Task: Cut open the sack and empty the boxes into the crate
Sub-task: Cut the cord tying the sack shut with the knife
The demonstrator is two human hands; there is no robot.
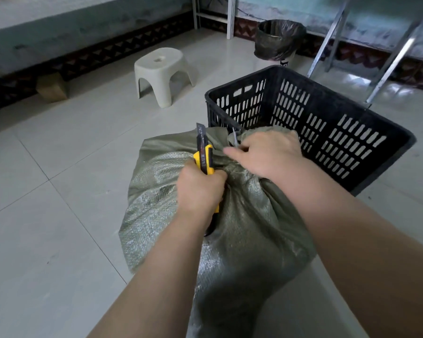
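Opening the sack: your left hand [200, 189] grips a yellow utility knife [204, 158]; your right hand [270, 152] pinches the tie [235, 139] on the woven sack [249, 228] at 12 o'clock. Next, probably: slice it.

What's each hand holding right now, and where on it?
Left hand grips the box cutter by its yellow handle, blade up. Right hand grips the sack at its bunched neck.

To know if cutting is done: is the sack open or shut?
Shut. The sack is bunched and tied at its neck; right hand grips it, left hand holds the knife.
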